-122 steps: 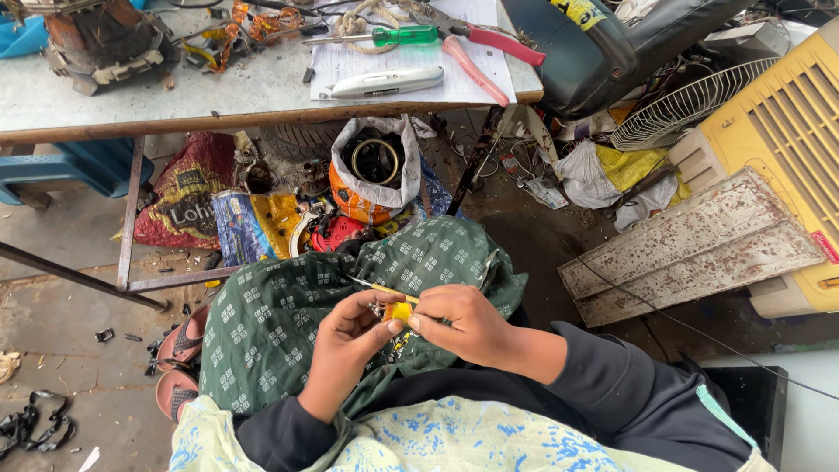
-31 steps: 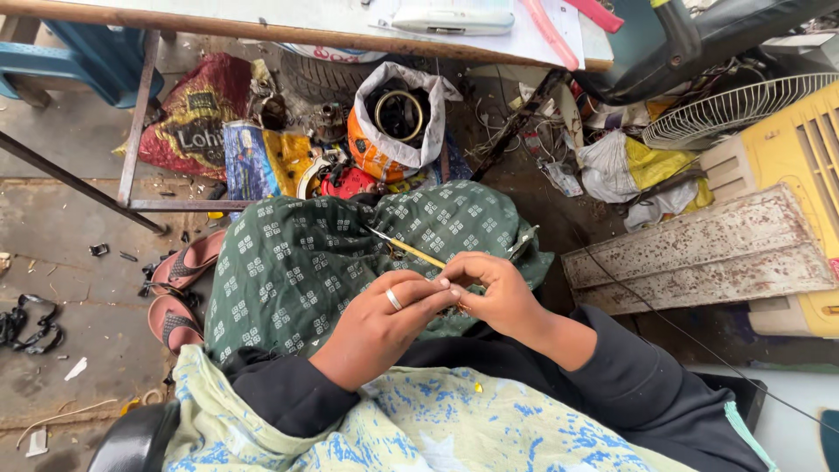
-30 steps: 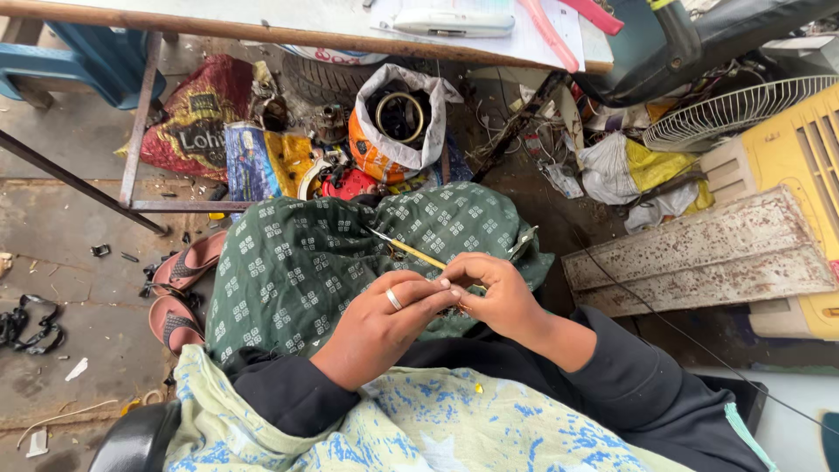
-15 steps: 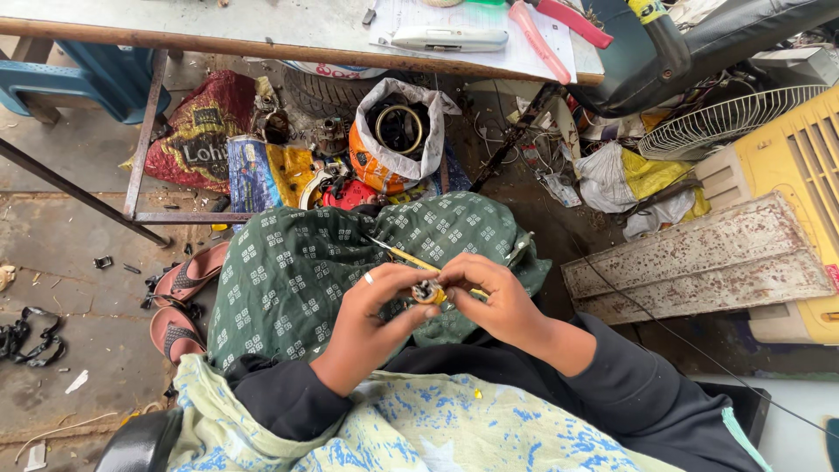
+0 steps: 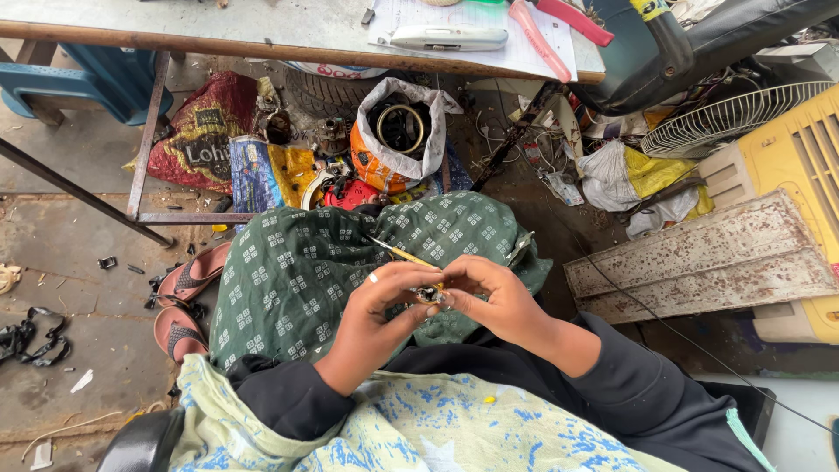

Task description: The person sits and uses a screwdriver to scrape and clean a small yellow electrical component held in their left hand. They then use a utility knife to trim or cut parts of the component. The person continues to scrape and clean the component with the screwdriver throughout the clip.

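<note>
Hands (image 5: pixel 441 301) both pinching small dark metal part (image 5: pixel 430 295), thin yellow stick (image 5: pixel 405 254) protruding.

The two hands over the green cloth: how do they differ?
The left hand wears a ring on one finger; the right hand shows none. The thin yellow stick slants up-left past the left hand's fingers, away from the right hand. Both pinch the same small dark part between them.

A grey-topped metal-framed workbench (image 5: pixel 218 26) runs along the top edge, over a stained concrete floor (image 5: pixel 70 253). Under it lie a red sack (image 5: pixel 197 140) and an open white bag (image 5: pixel 406 131). Right stand a yellow vented casing (image 5: pixel 800 157), a wire fan guard (image 5: pixel 725 122) and rusty metal panels (image 5: pixel 699 262). Even daylight.
</note>
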